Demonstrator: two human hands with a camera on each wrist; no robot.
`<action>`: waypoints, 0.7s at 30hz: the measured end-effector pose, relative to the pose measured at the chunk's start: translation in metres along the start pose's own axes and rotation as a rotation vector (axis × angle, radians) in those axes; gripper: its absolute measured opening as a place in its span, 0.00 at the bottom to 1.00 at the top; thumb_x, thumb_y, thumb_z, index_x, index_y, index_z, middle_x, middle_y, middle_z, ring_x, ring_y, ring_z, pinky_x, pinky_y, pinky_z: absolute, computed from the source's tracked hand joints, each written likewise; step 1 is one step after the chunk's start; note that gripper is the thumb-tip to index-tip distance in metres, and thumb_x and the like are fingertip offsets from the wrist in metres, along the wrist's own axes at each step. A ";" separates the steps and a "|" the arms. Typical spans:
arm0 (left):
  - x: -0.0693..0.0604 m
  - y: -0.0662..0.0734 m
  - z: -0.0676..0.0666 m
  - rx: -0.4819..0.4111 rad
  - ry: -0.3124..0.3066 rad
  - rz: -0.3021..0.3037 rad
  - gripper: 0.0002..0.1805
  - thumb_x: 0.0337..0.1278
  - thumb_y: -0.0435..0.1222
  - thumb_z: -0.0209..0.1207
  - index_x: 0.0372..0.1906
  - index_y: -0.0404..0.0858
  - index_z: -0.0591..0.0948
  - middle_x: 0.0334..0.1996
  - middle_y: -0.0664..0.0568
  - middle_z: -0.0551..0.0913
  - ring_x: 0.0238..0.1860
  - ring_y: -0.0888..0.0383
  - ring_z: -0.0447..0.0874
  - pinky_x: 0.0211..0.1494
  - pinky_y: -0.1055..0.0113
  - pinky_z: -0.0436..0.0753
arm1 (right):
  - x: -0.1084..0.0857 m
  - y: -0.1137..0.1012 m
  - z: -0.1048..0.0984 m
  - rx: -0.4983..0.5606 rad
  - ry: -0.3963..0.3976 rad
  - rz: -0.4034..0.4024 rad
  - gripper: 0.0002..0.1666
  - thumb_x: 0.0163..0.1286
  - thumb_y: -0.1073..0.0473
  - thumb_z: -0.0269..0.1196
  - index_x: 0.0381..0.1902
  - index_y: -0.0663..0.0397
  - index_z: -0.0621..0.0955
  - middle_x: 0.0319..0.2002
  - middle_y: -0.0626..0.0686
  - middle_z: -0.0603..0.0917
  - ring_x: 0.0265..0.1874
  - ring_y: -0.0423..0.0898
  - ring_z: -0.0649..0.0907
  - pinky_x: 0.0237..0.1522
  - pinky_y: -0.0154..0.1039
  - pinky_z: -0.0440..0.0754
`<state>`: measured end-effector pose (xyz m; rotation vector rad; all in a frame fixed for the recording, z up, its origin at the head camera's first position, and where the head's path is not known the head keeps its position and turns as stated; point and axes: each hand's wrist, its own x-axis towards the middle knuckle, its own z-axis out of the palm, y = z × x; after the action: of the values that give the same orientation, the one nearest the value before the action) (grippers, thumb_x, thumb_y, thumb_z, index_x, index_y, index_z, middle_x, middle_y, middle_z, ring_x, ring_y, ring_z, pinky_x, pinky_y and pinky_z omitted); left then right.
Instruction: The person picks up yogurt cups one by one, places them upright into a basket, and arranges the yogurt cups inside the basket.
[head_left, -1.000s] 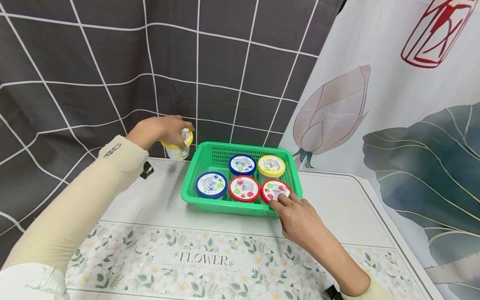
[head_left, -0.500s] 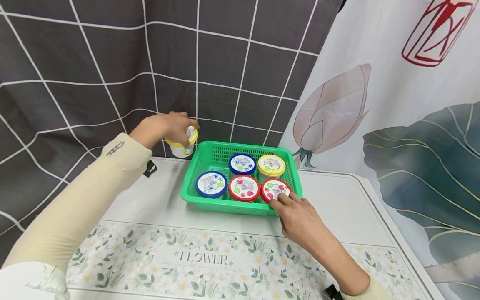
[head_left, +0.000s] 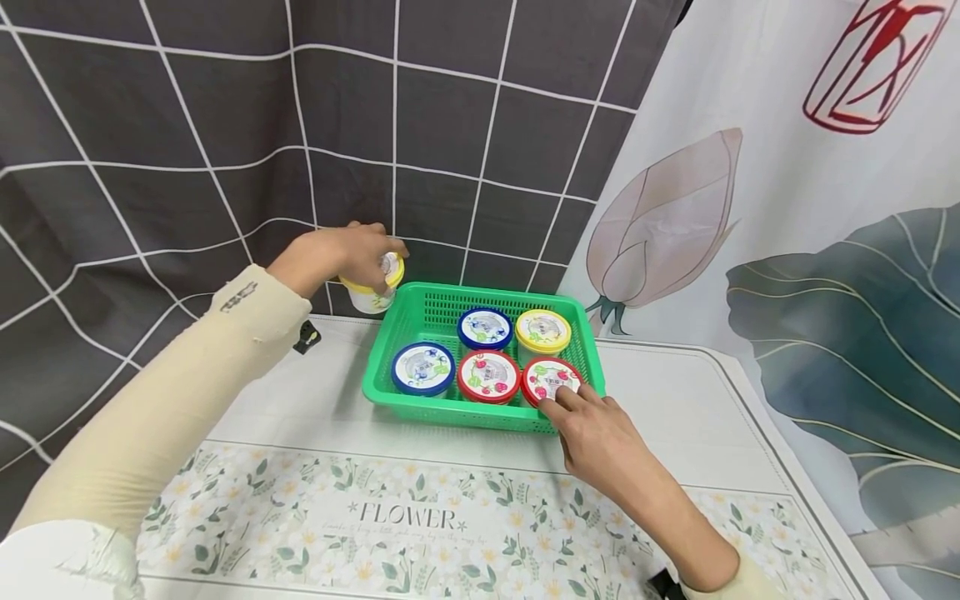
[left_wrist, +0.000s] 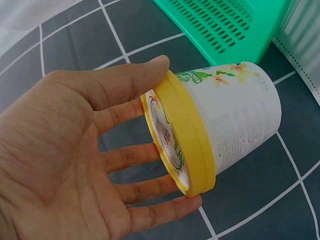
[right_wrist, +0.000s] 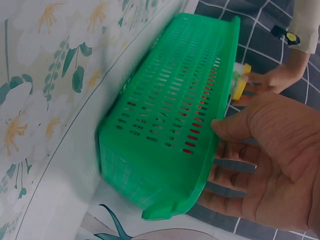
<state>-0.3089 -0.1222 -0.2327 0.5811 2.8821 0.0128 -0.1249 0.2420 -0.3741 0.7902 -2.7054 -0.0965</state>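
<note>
My left hand [head_left: 343,254] grips a white ice cream tub [left_wrist: 245,107] by its yellow lid, raised off the table at the basket's left back corner. In the left wrist view the thumb lies on one side of the lid and the fingers on the other. A green plastic basket [head_left: 465,414] stands in the middle of the table. Inside are two blue-lidded tubs [head_left: 423,369], two red-lidded tubs [head_left: 489,377] and a yellow-lidded tub [head_left: 543,332]. My right hand [right_wrist: 275,165] pinches the basket's rim at its front right, thumb outside, fingers inside.
A white table [head_left: 660,400] with a flower-print strip [head_left: 405,533] bears the basket. Behind hangs a dark curtain [head_left: 465,125] with a white grid, close to the basket's back edge. A pale floral curtain [head_left: 750,250] hangs on the right.
My left hand has moved slightly right with the yellow-lidded tub, closer to the basket's left back corner. My right hand and the basket have stayed in place.
</note>
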 end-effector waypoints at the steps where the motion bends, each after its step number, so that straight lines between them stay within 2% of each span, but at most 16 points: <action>1: 0.000 0.001 0.000 0.000 0.001 0.003 0.44 0.64 0.45 0.73 0.84 0.47 0.74 0.76 0.34 0.74 0.73 0.32 0.71 0.71 0.31 0.84 | 0.000 0.000 0.000 0.001 -0.001 0.001 0.19 0.68 0.69 0.74 0.54 0.50 0.88 0.46 0.54 0.88 0.48 0.55 0.84 0.44 0.58 0.94; 10: 0.004 0.012 -0.004 0.010 0.007 0.020 0.44 0.65 0.46 0.73 0.85 0.47 0.74 0.75 0.33 0.75 0.72 0.33 0.72 0.71 0.31 0.84 | 0.001 0.000 0.001 -0.004 -0.001 0.003 0.18 0.69 0.69 0.74 0.54 0.50 0.88 0.46 0.55 0.89 0.50 0.56 0.86 0.45 0.58 0.95; 21: 0.011 0.018 0.000 0.000 0.008 0.055 0.42 0.65 0.45 0.72 0.84 0.48 0.75 0.76 0.35 0.75 0.72 0.34 0.72 0.71 0.34 0.84 | 0.001 0.001 0.003 -0.010 0.019 -0.008 0.17 0.69 0.70 0.73 0.53 0.50 0.88 0.44 0.54 0.88 0.48 0.55 0.85 0.42 0.57 0.94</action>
<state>-0.3117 -0.1018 -0.2343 0.6610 2.8728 0.0227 -0.1269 0.2427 -0.3764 0.7946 -2.6825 -0.1034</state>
